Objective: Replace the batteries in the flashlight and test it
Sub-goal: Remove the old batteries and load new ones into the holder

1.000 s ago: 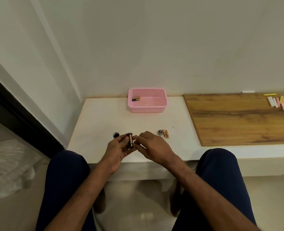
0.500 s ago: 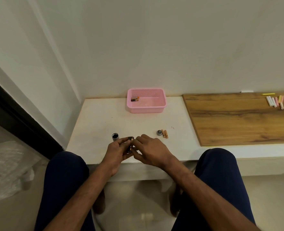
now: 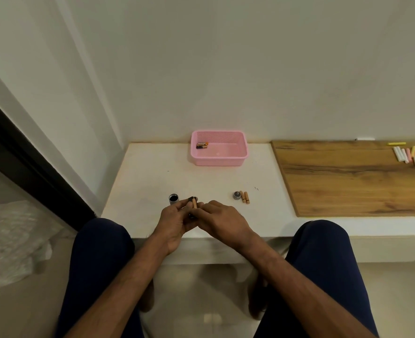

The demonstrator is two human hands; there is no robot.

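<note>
My left hand grips a small dark battery holder with an orange battery lying in it. The fingertips of my right hand pinch the same holder and battery from the right. Both hands hover over the front edge of the white table. The flashlight body, a short dark tube, stands open end up just left of my hands. A grey end cap and two loose orange batteries lie to the right. Two black-and-gold batteries rest in the pink basket.
A wooden board covers the right part of the table, with several coloured chalk sticks at its far right. The wall rises right behind the basket. My knees sit under the table's front edge. A dark door frame runs along the left.
My hands stay together on the holder; the orange battery shows again between the fingers after being covered half a second ago. The view shifted slightly.
</note>
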